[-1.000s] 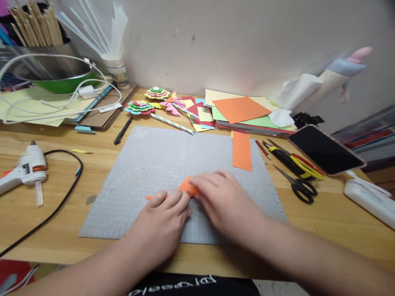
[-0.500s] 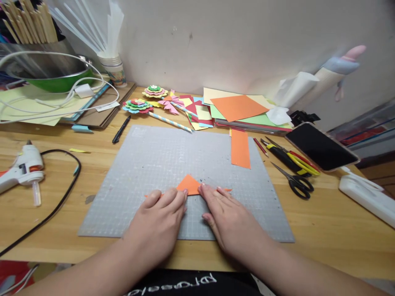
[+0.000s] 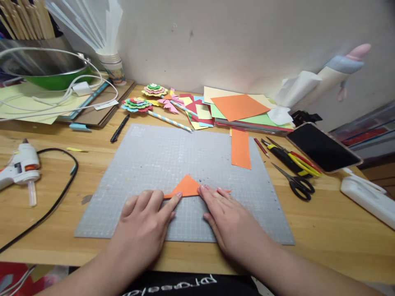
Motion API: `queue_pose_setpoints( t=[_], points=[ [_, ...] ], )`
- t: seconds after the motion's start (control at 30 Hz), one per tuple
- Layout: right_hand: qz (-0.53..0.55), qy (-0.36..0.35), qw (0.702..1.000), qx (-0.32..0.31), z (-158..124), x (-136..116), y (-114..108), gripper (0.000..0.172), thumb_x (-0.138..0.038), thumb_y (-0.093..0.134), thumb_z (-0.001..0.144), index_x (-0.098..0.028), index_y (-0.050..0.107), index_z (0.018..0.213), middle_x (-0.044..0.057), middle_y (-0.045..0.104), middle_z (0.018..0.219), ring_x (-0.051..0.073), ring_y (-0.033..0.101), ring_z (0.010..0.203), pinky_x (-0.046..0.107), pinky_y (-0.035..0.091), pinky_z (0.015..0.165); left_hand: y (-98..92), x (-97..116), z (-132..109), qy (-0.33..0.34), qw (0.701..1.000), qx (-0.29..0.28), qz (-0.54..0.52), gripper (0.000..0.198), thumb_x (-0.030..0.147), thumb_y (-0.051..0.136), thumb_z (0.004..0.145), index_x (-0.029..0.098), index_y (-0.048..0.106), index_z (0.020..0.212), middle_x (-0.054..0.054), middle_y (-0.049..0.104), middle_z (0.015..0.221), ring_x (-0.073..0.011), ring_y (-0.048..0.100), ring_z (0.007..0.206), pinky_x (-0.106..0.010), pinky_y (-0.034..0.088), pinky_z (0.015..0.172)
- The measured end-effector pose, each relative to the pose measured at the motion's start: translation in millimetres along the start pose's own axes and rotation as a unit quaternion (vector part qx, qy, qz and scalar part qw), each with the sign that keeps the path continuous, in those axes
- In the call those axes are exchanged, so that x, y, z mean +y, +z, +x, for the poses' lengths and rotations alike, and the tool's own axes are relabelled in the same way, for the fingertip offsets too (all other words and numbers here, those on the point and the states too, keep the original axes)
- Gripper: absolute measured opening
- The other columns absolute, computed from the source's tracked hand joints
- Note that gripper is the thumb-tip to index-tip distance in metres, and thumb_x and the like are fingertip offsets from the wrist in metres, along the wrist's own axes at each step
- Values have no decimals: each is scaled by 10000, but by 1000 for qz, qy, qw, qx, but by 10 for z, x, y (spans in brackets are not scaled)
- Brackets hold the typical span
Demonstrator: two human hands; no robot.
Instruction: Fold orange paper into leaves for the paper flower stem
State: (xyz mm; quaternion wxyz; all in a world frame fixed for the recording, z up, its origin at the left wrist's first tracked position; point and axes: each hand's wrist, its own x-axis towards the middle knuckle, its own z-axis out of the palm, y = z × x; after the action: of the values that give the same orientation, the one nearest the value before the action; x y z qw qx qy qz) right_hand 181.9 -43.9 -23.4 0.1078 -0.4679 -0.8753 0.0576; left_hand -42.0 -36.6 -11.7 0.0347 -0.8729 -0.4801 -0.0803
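Note:
A folded piece of orange paper [image 3: 187, 187] lies on the grey cutting mat [image 3: 154, 156], its triangular point facing away from me. My left hand [image 3: 145, 220] rests at the paper's left side, the index fingertip pressing its near folded edge and the other fingers bent. My right hand [image 3: 230, 216] lies with fingers stretched out over the right part of the paper, hiding most of that side. A narrow end of the paper shows beyond the right fingers.
An orange paper strip [image 3: 241, 149] lies on the mat's upper right. Scissors [image 3: 298, 185], pliers [image 3: 304, 164] and a phone [image 3: 324, 146] are at right. A glue gun [image 3: 23, 166] stands at left. Paper flowers [image 3: 137, 105] and a stack of coloured paper [image 3: 240, 107] lie behind.
My left hand has slid left and slightly nearer to me along the fold, uncovering more of the orange paper. The right hand stays nearly in place.

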Motion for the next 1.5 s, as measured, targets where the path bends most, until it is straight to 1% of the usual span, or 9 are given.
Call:
queue_pose_setpoints(
  t=[0.47,0.7,0.83,0.93,1.1,1.23,1.33,1.4,1.5],
  points=[
    [-25,-18,999,-4,13,4,-22,439,-127,366,906,7,460,1314,179,550,1303,245,560,1174,413,473,997,45,-210,-278,-61,998,-30,4,390,294,464,881,327,557,1258,-53,565,855,-234,478,798,-381,330,738],
    [-43,-44,998,18,133,33,-110,392,-142,371,907,-10,548,1230,195,640,1175,260,639,1047,407,537,884,-10,-366,-319,-75,996,-32,-36,368,293,433,893,256,587,1226,-56,552,800,-239,480,787,-387,347,723],
    [-54,-52,997,-4,258,-2,-133,306,-89,427,845,-76,653,1052,151,729,957,241,701,822,358,574,714,-140,-313,-158,-82,996,2,-23,319,315,455,880,245,641,1129,-74,556,855,-250,480,800,-407,349,728],
    [-89,-94,991,20,283,-48,-107,351,-37,413,797,-31,648,1058,199,700,1031,290,687,901,398,567,736,-181,-175,68,-71,996,58,-14,314,277,477,880,185,616,1146,-112,581,985,-279,475,927,-438,351,813],
    [-36,-86,995,28,275,-11,-135,318,-86,423,848,-61,643,1075,156,711,1027,265,685,911,405,541,822,-129,-5,446,12,996,-35,-76,199,222,478,893,215,657,808,-28,637,805,-226,525,843,-398,344,772],
    [62,-54,994,78,298,105,-322,325,-186,445,894,-157,580,1187,92,676,1140,237,624,1056,436,456,964,-187,-105,633,-12,985,-84,-151,162,208,558,817,193,635,675,-17,645,715,-218,548,798,-392,358,762],
    [109,-8,972,209,303,160,-437,412,-164,513,845,-218,507,1253,103,598,1249,281,540,1162,498,416,975,-274,-216,709,-116,917,-119,-363,136,301,575,798,199,656,759,-8,650,710,-177,560,699,-331,404,676],
    [161,29,951,261,306,155,-453,381,-147,535,828,-237,512,1198,94,617,1164,270,568,1089,471,447,923,-297,-232,728,-184,811,-148,-536,168,334,551,808,187,633,814,-6,641,693,-142,544,607,-278,408,580],
    [255,56,939,222,324,97,-395,280,-191,540,843,-228,513,1119,69,616,1017,213,592,927,369,503,781,-251,-141,717,-213,680,-154,-684,156,318,541,813,174,597,835,-24,645,735,-136,560,630,-268,433,586]
  ],
)
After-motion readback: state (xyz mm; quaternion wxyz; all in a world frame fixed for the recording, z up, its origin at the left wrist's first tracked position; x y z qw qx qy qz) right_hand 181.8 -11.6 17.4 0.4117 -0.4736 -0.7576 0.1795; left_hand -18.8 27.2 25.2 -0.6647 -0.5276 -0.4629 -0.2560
